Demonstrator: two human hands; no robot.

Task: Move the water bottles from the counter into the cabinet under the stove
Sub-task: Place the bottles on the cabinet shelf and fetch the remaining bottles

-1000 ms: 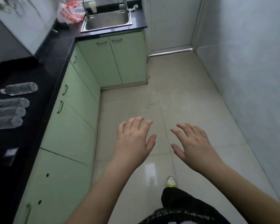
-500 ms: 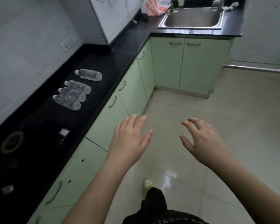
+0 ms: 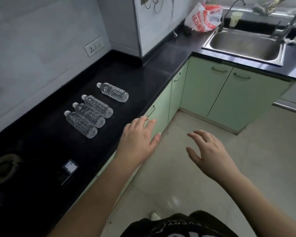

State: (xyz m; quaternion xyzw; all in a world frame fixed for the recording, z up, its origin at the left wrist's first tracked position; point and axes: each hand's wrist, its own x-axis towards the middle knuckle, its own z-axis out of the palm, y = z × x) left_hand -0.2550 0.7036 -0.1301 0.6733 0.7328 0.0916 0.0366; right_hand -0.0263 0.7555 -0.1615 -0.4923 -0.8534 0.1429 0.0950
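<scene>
Several clear water bottles lie on their sides on the black counter [image 3: 143, 79]. Three bottles [image 3: 88, 115] lie packed side by side, and a single bottle [image 3: 113, 91] lies apart beyond them. My left hand [image 3: 138, 141] hovers open over the counter's front edge, a short way right of the bottles and touching none. Over the floor, my right hand [image 3: 210, 151] is held open and empty. A stove burner [image 3: 2, 166] is set into the counter at the near left. The green cabinet doors [image 3: 158, 115] below the counter are shut.
A steel sink [image 3: 246, 45] with a tap sits at the far right corner, with a red and white plastic bag [image 3: 202, 18] beside it. A small dark card [image 3: 69, 166] lies on the counter near the burner. A wall socket [image 3: 94, 46] is behind the bottles. The tiled floor [image 3: 246, 159] lies to the right.
The view has swung left and closer to the counter, bringing the bottles and burner into fuller view. Both hands stay open and empty; my left hand now reaches over the counter edge.
</scene>
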